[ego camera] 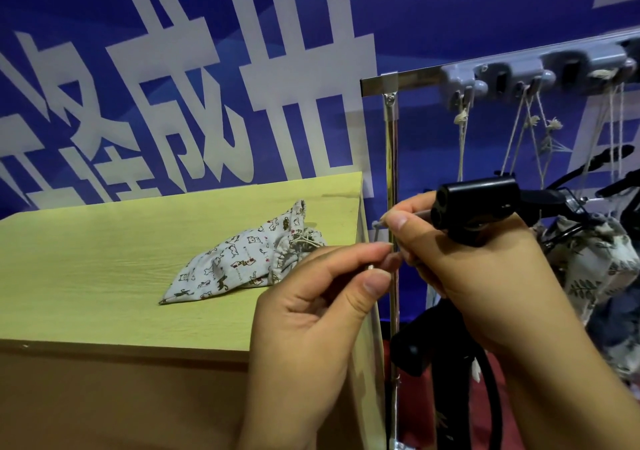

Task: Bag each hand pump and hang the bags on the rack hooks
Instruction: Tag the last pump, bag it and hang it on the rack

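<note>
My right hand grips a black hand pump head with two round holes facing left; its thumb and fingers also pinch a thin pale needle-like piece. My left hand pinches a small slim part between thumb and forefinger, just left of the right hand. A drawstring bag printed with small animals lies slack on the yellow-green tabletop, left of both hands. The grey hook rack runs across the upper right, with strings of leaf-print bags hanging from its hooks.
A chrome upright post of the rack stands right behind my fingers at the table's right edge. Black pump parts and a hose hang low under my right wrist. A blue banner with white characters fills the back.
</note>
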